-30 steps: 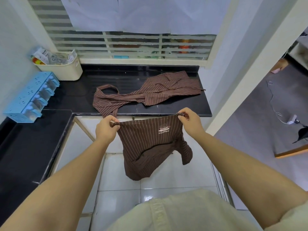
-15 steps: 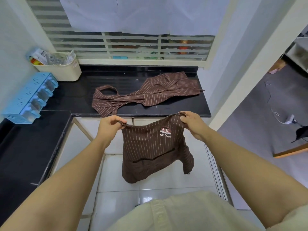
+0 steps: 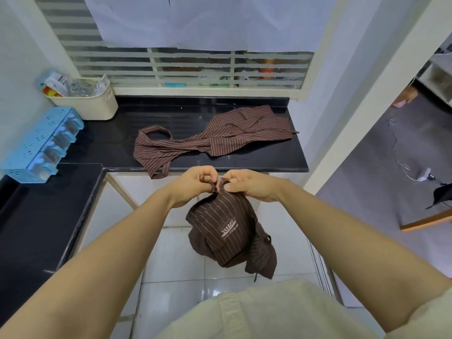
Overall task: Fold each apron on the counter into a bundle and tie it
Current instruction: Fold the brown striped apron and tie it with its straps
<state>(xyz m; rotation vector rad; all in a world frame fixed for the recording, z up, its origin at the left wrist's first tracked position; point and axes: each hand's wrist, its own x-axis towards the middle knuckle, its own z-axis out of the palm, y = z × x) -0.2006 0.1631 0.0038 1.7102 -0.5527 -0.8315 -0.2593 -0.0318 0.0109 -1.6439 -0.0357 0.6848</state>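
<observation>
We bring our left hand (image 3: 193, 184) and right hand (image 3: 252, 186) together just in front of the bench (image 3: 247, 159) edge, where a second ago they were held apart. The two top corners of the dark apron (image 3: 220, 216) now meet between our pinching fingers. The cloth no longer hangs spread flat; it sags below the bench edge as a rounded pouch, its logo (image 3: 230, 230) tilted.

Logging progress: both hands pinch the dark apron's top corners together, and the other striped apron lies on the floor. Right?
No: the head view shows the other striped apron on the black counter, not the floor. The left hand and right hand do pinch the dark apron.
</observation>
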